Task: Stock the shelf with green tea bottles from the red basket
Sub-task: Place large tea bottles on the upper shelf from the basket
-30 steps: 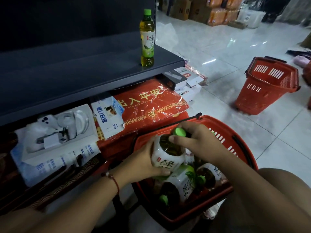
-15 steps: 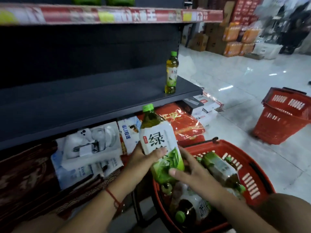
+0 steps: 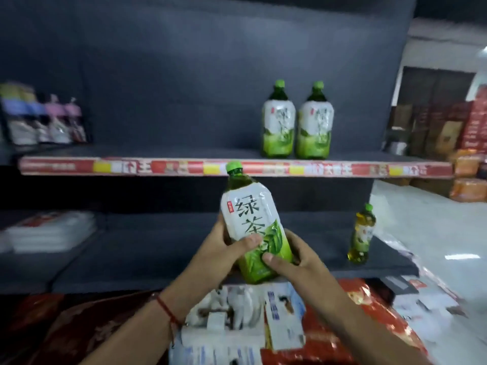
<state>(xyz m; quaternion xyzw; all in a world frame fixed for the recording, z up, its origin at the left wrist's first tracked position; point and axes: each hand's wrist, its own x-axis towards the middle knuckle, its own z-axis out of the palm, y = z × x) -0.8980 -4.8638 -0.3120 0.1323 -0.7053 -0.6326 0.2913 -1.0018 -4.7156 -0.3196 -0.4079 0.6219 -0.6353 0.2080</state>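
My left hand (image 3: 224, 248) and right hand (image 3: 295, 256) both grip the bottle (image 3: 253, 227) low; tilted at frame centre, it probably could clip the shelf (image 3: 184, 167) edge above.

place: shop | signs: price-strip shelf (image 3: 237, 168), stacked cartons (image 3: 448, 133)

Left hand (image 3: 221, 252) and right hand (image 3: 295, 259) grip one green tea bottle (image 3: 254, 227) — upright, below the shelf (image 3: 158, 168).

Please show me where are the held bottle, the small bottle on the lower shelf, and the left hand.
held bottle (image 3: 249, 214): head view, white label.
small bottle (image 3: 361, 237): head view, middle of body.
left hand (image 3: 224, 248): head view, back of hand.
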